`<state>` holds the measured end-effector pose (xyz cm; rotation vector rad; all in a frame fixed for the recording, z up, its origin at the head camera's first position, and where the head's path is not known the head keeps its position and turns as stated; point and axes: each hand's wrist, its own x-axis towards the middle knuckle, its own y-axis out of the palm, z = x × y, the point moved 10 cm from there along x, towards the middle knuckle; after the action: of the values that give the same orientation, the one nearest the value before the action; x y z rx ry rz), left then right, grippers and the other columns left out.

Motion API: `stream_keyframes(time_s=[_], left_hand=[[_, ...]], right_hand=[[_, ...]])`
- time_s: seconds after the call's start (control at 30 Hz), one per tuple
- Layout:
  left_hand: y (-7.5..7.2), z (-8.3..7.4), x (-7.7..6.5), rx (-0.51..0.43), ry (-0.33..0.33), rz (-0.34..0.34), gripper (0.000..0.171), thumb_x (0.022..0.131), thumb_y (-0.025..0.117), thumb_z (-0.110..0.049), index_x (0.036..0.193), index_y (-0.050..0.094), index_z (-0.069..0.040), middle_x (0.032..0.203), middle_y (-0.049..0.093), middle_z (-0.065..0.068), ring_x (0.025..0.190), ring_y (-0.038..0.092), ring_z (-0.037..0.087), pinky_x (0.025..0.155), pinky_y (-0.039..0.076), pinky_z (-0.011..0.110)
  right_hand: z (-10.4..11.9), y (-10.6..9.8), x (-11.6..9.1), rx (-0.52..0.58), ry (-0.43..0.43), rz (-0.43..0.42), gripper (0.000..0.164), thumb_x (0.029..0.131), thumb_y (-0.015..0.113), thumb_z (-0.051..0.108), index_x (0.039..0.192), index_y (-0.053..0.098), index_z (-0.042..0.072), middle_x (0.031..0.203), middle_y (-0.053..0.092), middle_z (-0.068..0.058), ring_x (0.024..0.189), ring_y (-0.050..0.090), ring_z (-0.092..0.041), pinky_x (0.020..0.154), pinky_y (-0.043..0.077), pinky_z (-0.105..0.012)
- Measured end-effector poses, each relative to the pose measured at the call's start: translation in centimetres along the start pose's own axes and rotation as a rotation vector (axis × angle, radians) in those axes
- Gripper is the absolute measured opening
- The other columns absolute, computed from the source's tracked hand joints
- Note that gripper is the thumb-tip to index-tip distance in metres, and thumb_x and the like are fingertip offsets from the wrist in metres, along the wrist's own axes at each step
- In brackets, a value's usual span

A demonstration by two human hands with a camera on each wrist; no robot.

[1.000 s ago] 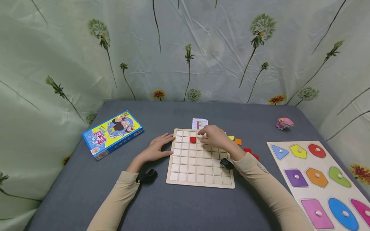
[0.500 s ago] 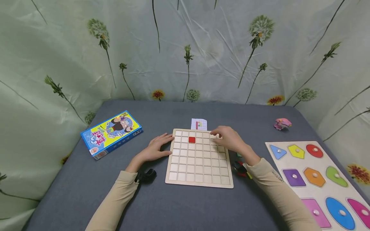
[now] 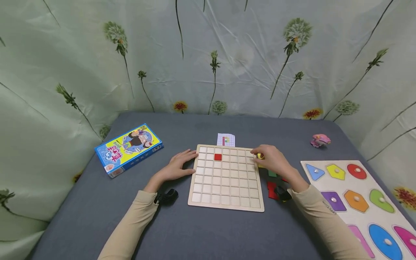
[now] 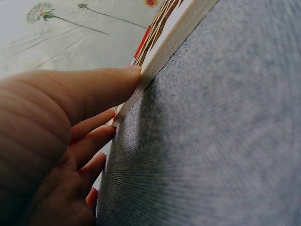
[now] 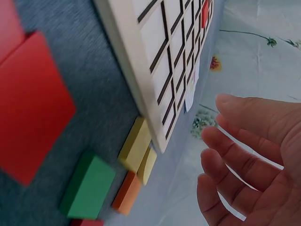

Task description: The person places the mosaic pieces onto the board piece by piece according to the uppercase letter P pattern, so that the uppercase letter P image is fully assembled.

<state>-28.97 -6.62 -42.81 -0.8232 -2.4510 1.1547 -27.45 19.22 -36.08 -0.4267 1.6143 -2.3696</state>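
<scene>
A wooden grid board (image 3: pixel 225 207) lies on the grey table, with one red square tile (image 3: pixel 218 157) in its second row. My left hand (image 3: pixel 177 166) rests at the board's left edge; in the left wrist view its thumb (image 4: pixel 113 84) touches the rim. Over the far right corner hovers my right hand (image 3: pixel 273 159), fingers loosely bent with nothing between them in the right wrist view. Below that hand, beside the board's right edge, lie yellow blocks (image 5: pixel 135 143), an orange block (image 5: pixel 126 193), a green block (image 5: pixel 88 186) and a large red piece (image 5: pixel 37 113).
A paper card (image 3: pixel 225 139) printed with a coloured grid pattern lies behind the board. The blue and yellow box (image 3: pixel 128 150) sits at left. At right are a pink toy (image 3: pixel 320 140) and a knobbed shape puzzle (image 3: pixel 351 183). Patterned cloth (image 3: pixel 240 72) hangs behind the table.
My right hand has moved right, from above the cells near the red tile to the board's far right corner, uncovering the top rows. The left hand has stayed at the edge.
</scene>
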Motion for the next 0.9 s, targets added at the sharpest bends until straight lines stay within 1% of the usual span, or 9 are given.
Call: stream_keyframes(time_s=[0.13,0.2,0.3,0.4,0.5,0.63,0.77,0.9], left_hand=[[0.2,-0.1,0.2,0.005,0.002,-0.009,0.062,0.088,0.064,-0.025,0.143,0.040,-0.007,0.151,0.035,0.015,0.144,0.020,0.038,0.111,0.015,0.062],[0.5,-0.1,0.0,0.004,0.005,-0.005,0.062,0.088,0.063,-0.024,0.143,0.040,-0.006,0.151,0.035,0.015,0.144,0.020,0.038,0.111,0.015,0.062],[1.4,0.0,-0.5,0.001,-0.002,0.019,0.063,0.088,0.063,-0.025,0.143,0.039,-0.006,0.151,0.035,0.016,0.144,0.020,0.039,0.110,0.015,0.063],[1.8,0.0,-0.8,-0.003,-0.007,0.033,0.063,0.088,0.063,-0.026,0.143,0.039,-0.006,0.151,0.035,0.016,0.144,0.020,0.039,0.111,0.015,0.063],[1.4,-0.2,-0.6,-0.014,-0.004,0.008,0.062,0.088,0.063,-0.024,0.143,0.040,-0.006,0.151,0.035,0.015,0.144,0.020,0.038,0.111,0.014,0.062],[0.7,-0.3,-0.3,-0.006,0.004,-0.012,0.062,0.088,0.063,-0.023,0.142,0.040,-0.005,0.151,0.035,0.016,0.144,0.020,0.039,0.111,0.014,0.063],[0.3,-0.3,-0.2,0.008,0.002,-0.008,0.062,0.088,0.063,-0.023,0.142,0.040,-0.006,0.151,0.034,0.016,0.144,0.020,0.039,0.111,0.015,0.062],[0.2,-0.3,-0.1,0.014,0.002,-0.007,0.062,0.088,0.063,-0.024,0.143,0.040,-0.006,0.151,0.034,0.015,0.144,0.020,0.039,0.111,0.015,0.062]], right_hand=[[-1.0,-0.3,-0.8,-0.002,0.024,-0.016,0.025,0.083,0.068,0.010,0.106,0.070,0.001,0.098,0.069,-0.014,0.075,0.060,-0.020,0.063,0.048,-0.032],[-1.4,-0.2,-1.4,0.001,0.033,-0.019,0.025,0.082,0.068,0.008,0.106,0.070,0.001,0.097,0.069,-0.014,0.074,0.059,-0.018,0.062,0.048,-0.031],[-2.0,0.2,-2.5,0.006,0.050,-0.001,0.025,0.081,0.069,0.008,0.106,0.070,0.001,0.095,0.069,-0.014,0.072,0.056,-0.015,0.061,0.046,-0.029],[-2.6,0.2,-3.4,0.003,0.071,0.010,0.025,0.082,0.069,0.008,0.106,0.070,0.001,0.096,0.069,-0.013,0.073,0.057,-0.015,0.060,0.045,-0.027],[-3.0,-0.3,-3.5,-0.005,0.086,-0.001,0.026,0.081,0.070,0.009,0.106,0.070,0.001,0.094,0.069,-0.013,0.071,0.054,-0.015,0.058,0.042,-0.026],[-3.5,-0.9,-3.2,-0.013,0.093,-0.003,0.026,0.081,0.070,0.009,0.105,0.070,0.001,0.093,0.068,-0.013,0.069,0.051,-0.014,0.057,0.039,-0.025],[-4.0,-1.0,-3.2,-0.019,0.096,0.014,0.025,0.082,0.068,0.009,0.105,0.070,0.002,0.096,0.068,-0.013,0.070,0.053,-0.013,0.059,0.041,-0.025],[-4.5,-0.9,-3.4,-0.016,0.106,0.025,0.025,0.082,0.067,0.009,0.106,0.070,0.002,0.097,0.068,-0.014,0.070,0.051,-0.014,0.059,0.040,-0.025]])
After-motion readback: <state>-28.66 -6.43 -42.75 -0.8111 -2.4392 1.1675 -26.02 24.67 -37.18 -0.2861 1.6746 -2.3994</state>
